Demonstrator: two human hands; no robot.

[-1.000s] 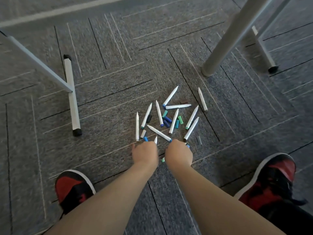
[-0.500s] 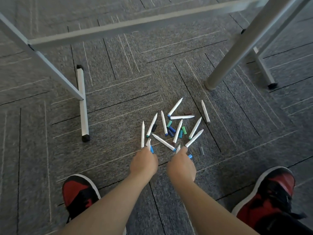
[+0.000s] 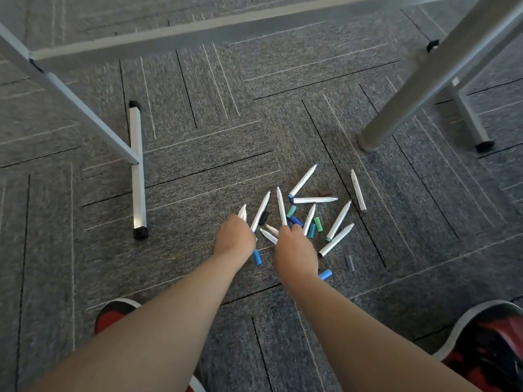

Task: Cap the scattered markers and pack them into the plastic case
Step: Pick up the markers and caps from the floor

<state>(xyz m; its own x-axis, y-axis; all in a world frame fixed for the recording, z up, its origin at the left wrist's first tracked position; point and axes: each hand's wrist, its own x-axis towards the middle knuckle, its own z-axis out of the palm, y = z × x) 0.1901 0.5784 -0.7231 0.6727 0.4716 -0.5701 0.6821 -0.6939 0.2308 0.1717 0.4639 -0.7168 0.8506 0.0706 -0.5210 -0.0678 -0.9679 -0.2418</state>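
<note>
Left hand [image 3: 235,236] and right hand [image 3: 295,253] are down among uncapped white markers [image 3: 339,220] and loose caps [image 3: 318,224] scattered on grey carpet [image 3: 198,165], each hand apparently gripping white markers, though blur obscures the fingers.

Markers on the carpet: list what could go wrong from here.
The grey cap and the dark cap nearly match the carpet and could be overlooked. The markers lie uncapped beside mixed blue and green caps, so a cap may go on the wrong marker.
</note>
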